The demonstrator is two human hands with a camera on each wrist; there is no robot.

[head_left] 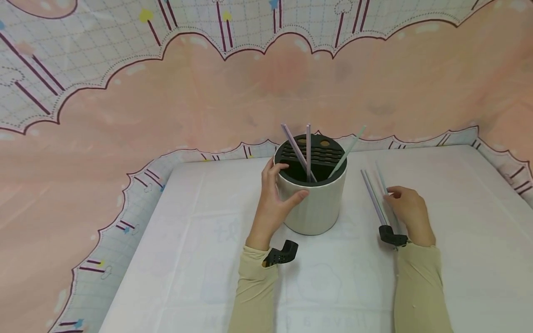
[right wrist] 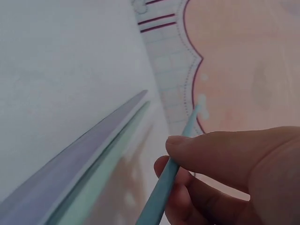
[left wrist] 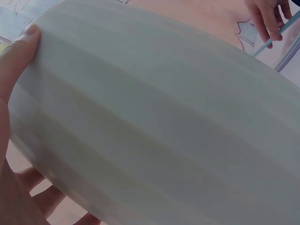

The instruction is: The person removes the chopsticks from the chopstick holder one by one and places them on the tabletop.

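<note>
A white ribbed round holder (head_left: 314,210) with a black slotted top (head_left: 318,145) stands upright on the table. My left hand (head_left: 272,203) grips its left side, fingers over the rim and thumb along the front wall. Two purple straws (head_left: 308,148) and a pale green straw (head_left: 350,150) lean out of the front opening. To the right, my right hand (head_left: 410,212) pinches a light blue straw (right wrist: 161,190) between thumb and fingers. Beside that hand, a purple straw (right wrist: 89,143) and a green straw (right wrist: 110,173) lie together on the table.
The white-covered table (head_left: 200,259) meets a peach patterned cloth (head_left: 233,101) behind and at both sides. A black wrist camera (head_left: 283,253) sits on the left wrist, another black camera (head_left: 391,236) on the right, overlapping the lower ends of the lying straws.
</note>
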